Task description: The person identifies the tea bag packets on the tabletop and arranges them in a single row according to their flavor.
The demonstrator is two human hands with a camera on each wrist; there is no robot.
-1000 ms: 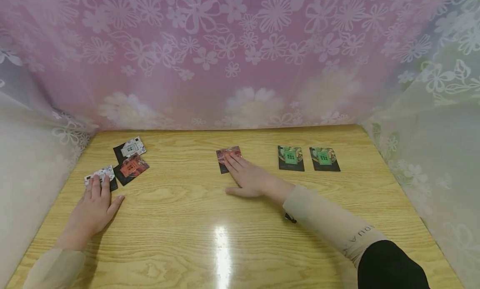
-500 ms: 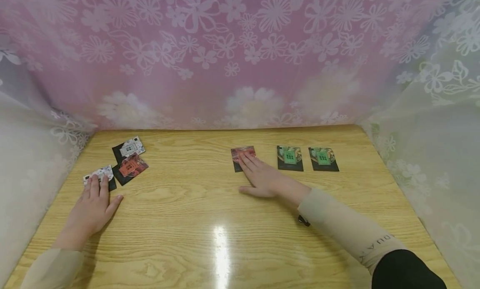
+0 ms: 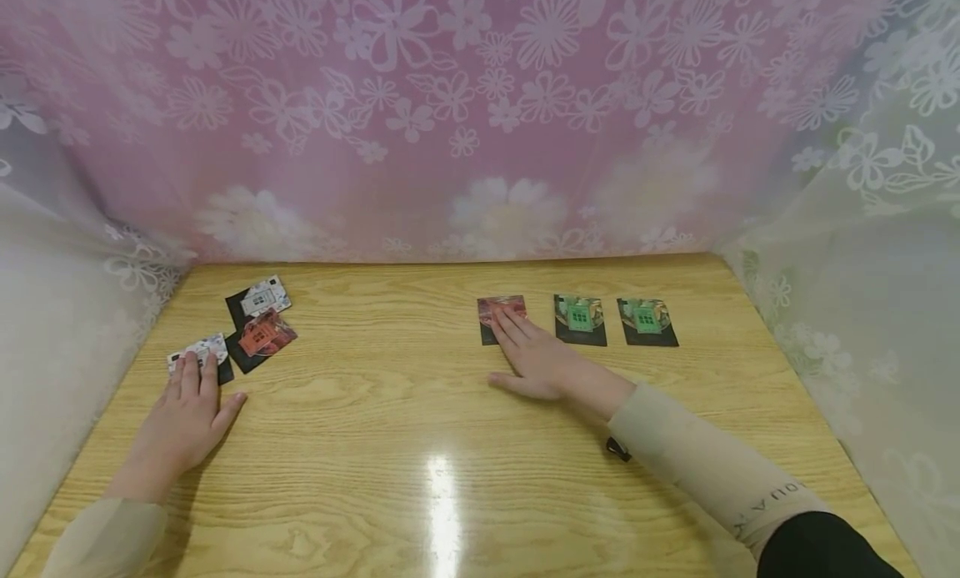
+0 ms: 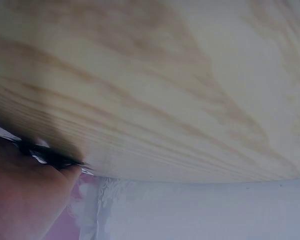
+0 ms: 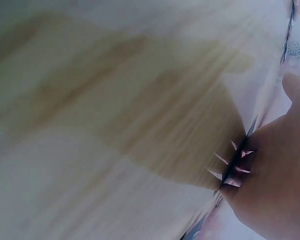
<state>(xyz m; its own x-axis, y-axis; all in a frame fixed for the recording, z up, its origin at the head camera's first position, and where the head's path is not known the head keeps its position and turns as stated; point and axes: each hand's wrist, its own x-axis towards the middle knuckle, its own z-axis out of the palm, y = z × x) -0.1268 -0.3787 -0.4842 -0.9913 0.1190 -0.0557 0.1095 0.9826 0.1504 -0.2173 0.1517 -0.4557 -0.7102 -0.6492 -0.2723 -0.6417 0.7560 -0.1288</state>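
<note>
My right hand [image 3: 532,363] lies palm down with straight fingers on a red-and-black flat packet [image 3: 487,313], partly covering it. To its right, two green-and-black packets [image 3: 580,315] lie side by side, a gap away. At the left, the straight fingers of my left hand [image 3: 182,418] rest on a white-and-black packet [image 3: 215,345]. Touching or almost touching that one is a second red packet [image 3: 261,334], tilted, with another white packet [image 3: 268,294] behind it. Both wrist views show the hands, left [image 4: 27,197] and right [image 5: 275,170], low over the wood; the packets there are barely readable.
The wood-grain table [image 3: 360,444] has a pink floral curtain [image 3: 420,161] along its back edge. Pale sheer curtains stand at the left and right [image 3: 862,311] sides. A small dark object [image 3: 618,449] shows beneath the right sleeve.
My right hand has slid the red packet rightward along the table, closer to the green packets. The left hand and the packets around it have stayed in place.
</note>
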